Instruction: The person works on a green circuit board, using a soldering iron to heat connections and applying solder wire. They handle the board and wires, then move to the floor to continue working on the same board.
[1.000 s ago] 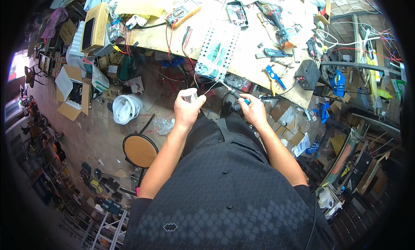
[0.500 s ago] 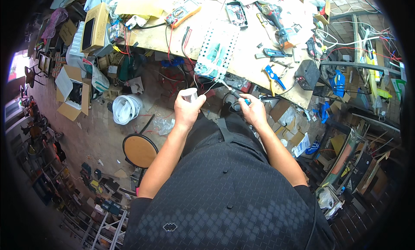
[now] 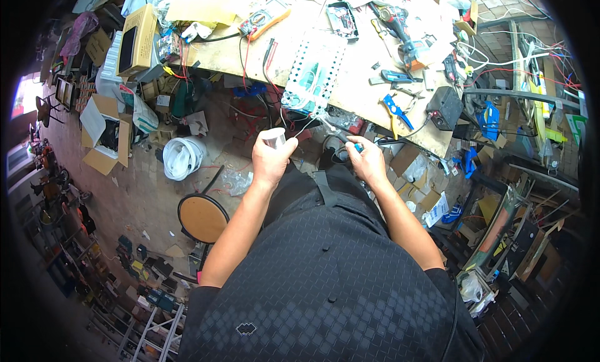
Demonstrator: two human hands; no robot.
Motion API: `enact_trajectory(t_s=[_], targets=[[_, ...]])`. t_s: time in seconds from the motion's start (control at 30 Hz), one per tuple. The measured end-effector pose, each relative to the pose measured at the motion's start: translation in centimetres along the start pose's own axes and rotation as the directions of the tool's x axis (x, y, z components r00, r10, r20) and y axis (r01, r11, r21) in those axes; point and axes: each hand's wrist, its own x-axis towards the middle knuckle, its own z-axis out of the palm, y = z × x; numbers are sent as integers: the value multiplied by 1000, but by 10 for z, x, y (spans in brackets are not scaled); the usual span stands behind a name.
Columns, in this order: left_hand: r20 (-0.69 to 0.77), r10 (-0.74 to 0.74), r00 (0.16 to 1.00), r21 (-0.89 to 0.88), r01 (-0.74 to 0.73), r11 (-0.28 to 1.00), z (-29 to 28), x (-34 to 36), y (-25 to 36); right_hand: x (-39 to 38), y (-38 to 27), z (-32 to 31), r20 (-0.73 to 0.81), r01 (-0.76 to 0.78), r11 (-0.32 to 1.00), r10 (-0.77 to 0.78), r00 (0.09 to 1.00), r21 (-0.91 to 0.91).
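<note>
My left hand [image 3: 270, 162] is closed round a spool of solder [image 3: 274, 137] just off the table's front edge. A thin strand of solder [image 3: 304, 128] runs from its fingers toward the near end of a pale battery pack with a perforated frame [image 3: 314, 74]. Gripped in my right hand [image 3: 367, 162] is a soldering iron [image 3: 342, 138], its tip pointing up and left to that same end. Strand and tip come close together there; whether they touch is too small to tell. White wires lie on the pack's near end, which overhangs the table edge slightly.
On the table [image 3: 350, 99] lie a multimeter [image 3: 265, 23], a cordless power tool [image 3: 403, 40], blue-yellow wire strippers [image 3: 396, 114] and a black box [image 3: 444, 107]. A white bucket [image 3: 183, 158] and a round stool [image 3: 203, 218] stand on the left. Cartons and scrap crowd the floor.
Both hands stay almost where they were. A faint whitish haze now blurs the front part of the soldering iron, which looked clearer before.
</note>
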Motion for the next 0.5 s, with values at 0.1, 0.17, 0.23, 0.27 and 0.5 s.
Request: enact_trajectory(t_s=[0.1, 0.17, 0.23, 0.27, 0.5], targets=[[3, 2, 1000, 0, -2, 1000, 0, 0, -1, -1, 0, 0, -10, 21, 1000, -21, 1000, -3], [4, 2, 1000, 7, -2, 1000, 0, 0, 0, -1, -1, 0, -2, 8, 1000, -8, 1000, 0], [9, 6, 1000, 1, -6, 1000, 0, -1, 0, -1, 0, 0, 0, 3, 1000, -3, 1000, 3], [12, 7, 1000, -3, -7, 1000, 0, -1, 1, -1, 0, 0, 1, 1, 1000, -1, 1000, 4], [14, 7, 1000, -12, -7, 1000, 2, -1, 2, -1, 2, 1, -6, 8, 1000, -8, 1000, -8]])
